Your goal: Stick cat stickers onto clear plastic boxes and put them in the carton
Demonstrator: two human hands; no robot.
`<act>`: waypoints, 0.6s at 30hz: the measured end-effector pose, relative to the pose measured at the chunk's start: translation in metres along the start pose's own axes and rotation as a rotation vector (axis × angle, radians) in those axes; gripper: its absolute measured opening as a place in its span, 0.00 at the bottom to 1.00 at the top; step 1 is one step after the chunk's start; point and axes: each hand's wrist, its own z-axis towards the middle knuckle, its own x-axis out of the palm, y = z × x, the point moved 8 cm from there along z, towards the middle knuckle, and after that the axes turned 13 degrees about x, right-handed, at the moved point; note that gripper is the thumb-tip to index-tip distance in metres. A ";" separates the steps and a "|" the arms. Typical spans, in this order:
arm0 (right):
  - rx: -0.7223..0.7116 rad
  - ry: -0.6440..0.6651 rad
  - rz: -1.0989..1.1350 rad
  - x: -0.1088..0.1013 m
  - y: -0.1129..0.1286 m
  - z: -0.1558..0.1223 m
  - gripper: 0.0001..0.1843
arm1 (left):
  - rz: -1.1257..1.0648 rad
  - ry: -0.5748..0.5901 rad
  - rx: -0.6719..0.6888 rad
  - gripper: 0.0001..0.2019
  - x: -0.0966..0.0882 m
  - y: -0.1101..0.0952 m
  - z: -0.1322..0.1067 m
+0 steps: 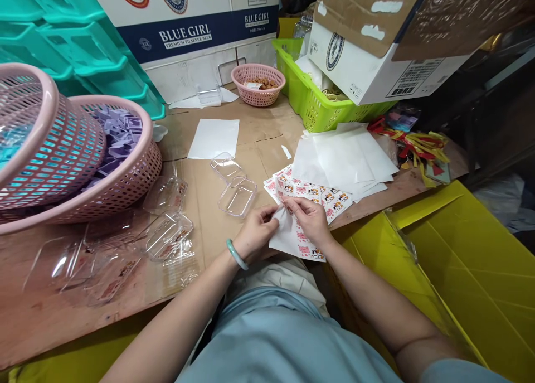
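Observation:
My left hand, with a green bangle at the wrist, pinches the edge of a white sticker sheet printed with small red and orange cartoon stickers. My right hand pinches the same sheet at its top, fingers closed on a sticker corner. More sticker sheets lie fanned out just beyond my hands. An open clear plastic clamshell box lies to the left of them on the cardboard-covered table.
Several clear boxes lie at the left front. Stacked pink baskets hold purple pieces. White paper sheets, a green crate, a small pink basket, beer cartons and a yellow carton surround the table.

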 end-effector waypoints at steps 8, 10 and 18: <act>-0.161 0.120 -0.220 0.009 0.010 -0.001 0.17 | 0.139 -0.066 0.071 0.12 -0.009 0.002 0.007; -0.124 0.114 -0.163 0.008 0.006 0.001 0.15 | 0.203 -0.063 0.082 0.14 -0.011 0.003 0.009; 0.033 0.105 0.025 0.005 0.005 0.006 0.09 | 0.151 -0.062 0.097 0.15 -0.012 0.004 0.010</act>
